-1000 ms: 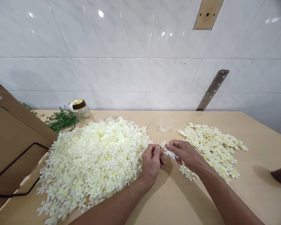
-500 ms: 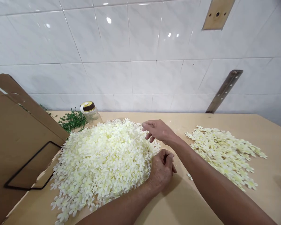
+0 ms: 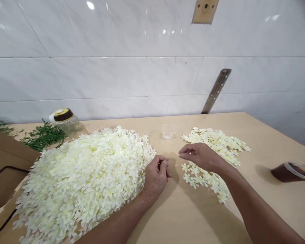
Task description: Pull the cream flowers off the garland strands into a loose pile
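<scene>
A big heap of white artificial flower heads (image 3: 96, 176) with yellowish centres covers the left of the table. My left hand (image 3: 156, 174) is beside the heap's right edge with its fingers curled in a pinch; what they hold, if anything, is hidden. To its right, my right hand (image 3: 199, 156) hovers by the smaller spread of flower heads (image 3: 213, 137). Its thumb and forefinger are close together, and I cannot make out anything between them. A small clear cup (image 3: 168, 131) stands behind both hands.
Green plastic stems (image 3: 44, 135) and a jar with a brown and yellow lid (image 3: 63, 117) are at the back left. A cardboard box (image 3: 7, 152) stands at the left edge. On the right is a cup of dark drink (image 3: 291, 172). The tiled wall (image 3: 114, 78) bounds the back.
My right hand has moved from the big heap's edge to the smaller spread. The view has turned right, bringing the cup of dark drink into sight. My left hand stays curled beside the heap.
</scene>
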Demonstrator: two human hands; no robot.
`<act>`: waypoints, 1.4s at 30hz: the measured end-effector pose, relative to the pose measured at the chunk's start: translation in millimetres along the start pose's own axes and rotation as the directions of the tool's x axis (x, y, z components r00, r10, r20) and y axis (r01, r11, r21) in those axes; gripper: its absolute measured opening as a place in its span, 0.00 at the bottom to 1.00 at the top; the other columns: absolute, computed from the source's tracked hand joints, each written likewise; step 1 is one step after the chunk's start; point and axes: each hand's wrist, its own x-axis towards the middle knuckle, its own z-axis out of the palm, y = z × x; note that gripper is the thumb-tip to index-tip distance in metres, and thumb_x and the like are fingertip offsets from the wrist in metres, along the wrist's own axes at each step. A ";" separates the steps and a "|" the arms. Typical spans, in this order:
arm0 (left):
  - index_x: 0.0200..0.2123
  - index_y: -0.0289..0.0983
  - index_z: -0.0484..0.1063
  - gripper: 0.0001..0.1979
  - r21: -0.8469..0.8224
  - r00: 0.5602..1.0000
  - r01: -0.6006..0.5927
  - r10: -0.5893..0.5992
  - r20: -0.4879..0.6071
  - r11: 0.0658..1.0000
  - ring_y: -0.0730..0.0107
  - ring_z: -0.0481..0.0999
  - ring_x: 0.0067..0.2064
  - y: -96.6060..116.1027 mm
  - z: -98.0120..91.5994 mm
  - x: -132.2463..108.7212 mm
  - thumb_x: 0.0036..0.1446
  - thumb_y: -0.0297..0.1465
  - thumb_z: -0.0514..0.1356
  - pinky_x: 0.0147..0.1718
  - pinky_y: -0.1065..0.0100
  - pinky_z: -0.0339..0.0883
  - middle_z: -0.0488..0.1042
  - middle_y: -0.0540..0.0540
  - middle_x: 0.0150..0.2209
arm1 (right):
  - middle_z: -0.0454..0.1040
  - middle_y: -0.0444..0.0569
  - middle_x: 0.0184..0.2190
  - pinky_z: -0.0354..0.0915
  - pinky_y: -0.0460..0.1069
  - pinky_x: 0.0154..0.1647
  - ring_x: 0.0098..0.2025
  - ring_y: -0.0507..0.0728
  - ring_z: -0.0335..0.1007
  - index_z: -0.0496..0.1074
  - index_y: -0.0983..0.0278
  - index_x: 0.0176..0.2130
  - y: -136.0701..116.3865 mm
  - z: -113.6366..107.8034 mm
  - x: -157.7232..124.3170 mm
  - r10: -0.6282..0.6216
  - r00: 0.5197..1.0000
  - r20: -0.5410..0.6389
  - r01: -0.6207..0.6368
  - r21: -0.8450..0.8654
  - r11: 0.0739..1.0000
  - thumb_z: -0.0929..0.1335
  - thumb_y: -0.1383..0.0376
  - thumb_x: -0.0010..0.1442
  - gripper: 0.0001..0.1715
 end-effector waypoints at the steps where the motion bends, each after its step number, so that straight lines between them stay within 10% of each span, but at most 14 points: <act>1: 0.37 0.37 0.69 0.11 0.008 1.000 0.000 0.000 0.011 1.000 0.76 0.66 0.19 -0.1 0.1 -0.1 0.62 0.39 0.54 0.21 0.75 0.60 0.68 0.54 0.19 | 0.78 0.48 0.34 0.64 0.48 0.33 0.33 0.56 0.71 0.78 0.61 0.34 3.8 -0.3 -6.5 -0.008 1.000 0.014 0.008 -0.045 0.999 0.69 0.55 0.56 0.13; 8: 0.38 0.37 0.70 0.12 0.033 0.999 0.031 -0.033 0.040 0.999 0.77 0.66 0.19 1.9 0.0 -0.6 0.62 0.40 0.56 0.21 0.75 0.60 0.68 0.54 0.19 | 0.75 0.48 0.38 0.59 0.48 0.38 0.39 0.58 0.69 0.75 0.58 0.42 6.2 3.4 -41.1 -0.075 0.991 0.108 0.104 -0.300 0.948 0.71 0.60 0.54 0.14; 20: 0.38 0.35 0.70 0.13 0.065 0.997 0.042 -0.046 0.054 0.997 0.77 0.65 0.19 6.9 0.5 -2.1 0.60 0.40 0.57 0.20 0.76 0.60 0.69 0.53 0.19 | 0.65 0.42 0.22 0.43 0.47 0.26 0.24 0.51 0.56 0.56 0.62 0.23 9.3 12.6 -37.3 -0.020 0.998 0.051 0.042 -0.476 0.878 0.67 0.68 0.54 0.14; 35: 0.38 0.35 0.71 0.14 0.101 0.995 0.065 -0.073 0.073 0.993 0.77 0.65 0.19 10.6 0.6 -1.2 0.59 0.41 0.58 0.19 0.76 0.60 0.69 0.52 0.18 | 0.63 0.42 0.21 0.48 0.46 0.26 0.24 0.51 0.56 0.55 0.61 0.24 17.5 3.9 -29.4 -0.106 0.956 -0.274 0.001 -0.355 0.935 0.64 0.58 0.63 0.20; 42: 0.39 0.35 0.71 0.14 0.118 0.995 0.040 -0.050 0.082 0.992 0.76 0.65 0.19 9.7 0.0 -0.9 0.60 0.41 0.58 0.20 0.75 0.61 0.68 0.53 0.18 | 0.61 0.40 0.18 0.47 0.46 0.24 0.20 0.51 0.52 0.60 0.61 0.29 4.9 40.8 -22.5 -0.118 0.926 -0.357 0.041 -0.215 0.976 0.61 0.54 0.66 0.17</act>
